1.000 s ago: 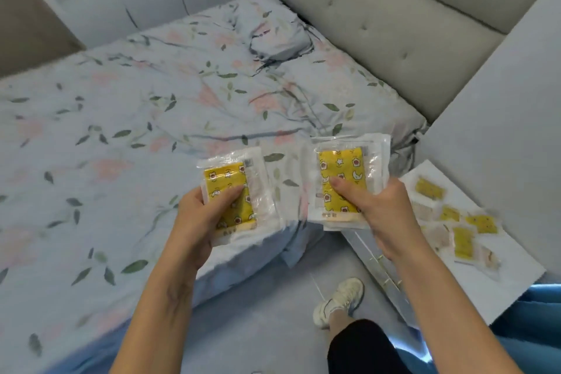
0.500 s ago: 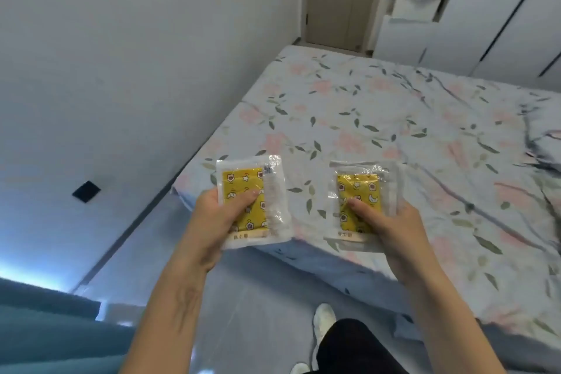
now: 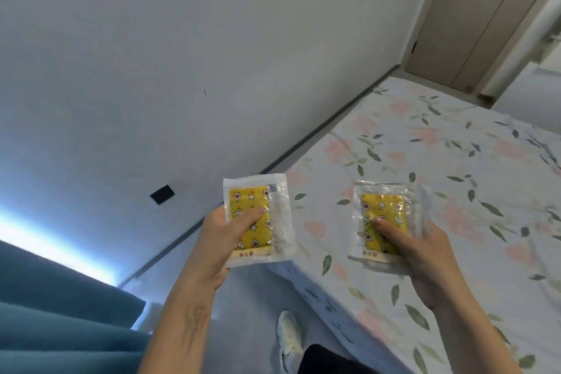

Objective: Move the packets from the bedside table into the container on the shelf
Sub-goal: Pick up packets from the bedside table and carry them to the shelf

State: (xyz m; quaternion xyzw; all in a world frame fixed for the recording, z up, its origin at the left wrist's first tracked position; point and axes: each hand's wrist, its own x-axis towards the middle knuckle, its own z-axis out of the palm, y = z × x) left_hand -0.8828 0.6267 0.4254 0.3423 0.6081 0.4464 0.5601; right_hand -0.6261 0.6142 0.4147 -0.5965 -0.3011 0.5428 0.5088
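I see my left hand (image 3: 223, 247) gripping a clear packet (image 3: 257, 220) with a yellow printed insert, thumb pressed across its front. My right hand (image 3: 425, 255) holds a second packet (image 3: 384, 222) of the same kind, thumb on the yellow panel, held over the corner of the bed (image 3: 455, 161) with its floral sheet. The two packets are apart, side by side. Below, one white shoe (image 3: 290, 340) stands on the grey floor (image 3: 249, 297). A white wall (image 3: 182, 55) fills the left, a closed door (image 3: 464, 15) stands far right, and teal curtain folds (image 3: 60, 313) hang at lower left.

A floral-sheeted bed (image 3: 455, 176) stands on the grey floor (image 3: 249, 307).
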